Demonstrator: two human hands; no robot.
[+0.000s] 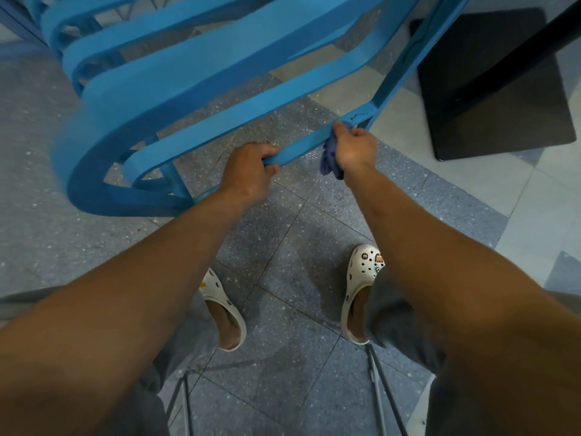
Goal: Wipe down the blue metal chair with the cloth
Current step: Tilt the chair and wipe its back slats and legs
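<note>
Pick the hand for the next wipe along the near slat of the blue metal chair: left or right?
Right. The right hand already grips the crumpled blue cloth against the blue metal chair; the left hand only holds the slat, bracing it.

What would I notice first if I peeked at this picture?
Probably the big bright blue metal chair with curvy slats, filling the top left. Right below it, the left hand has a grip on the nearest slat, while the right hand presses a crumpled blue cloth against the same slat near the corner. Lower down, white clogs with little charms stand on the speckled grey floor.
</note>
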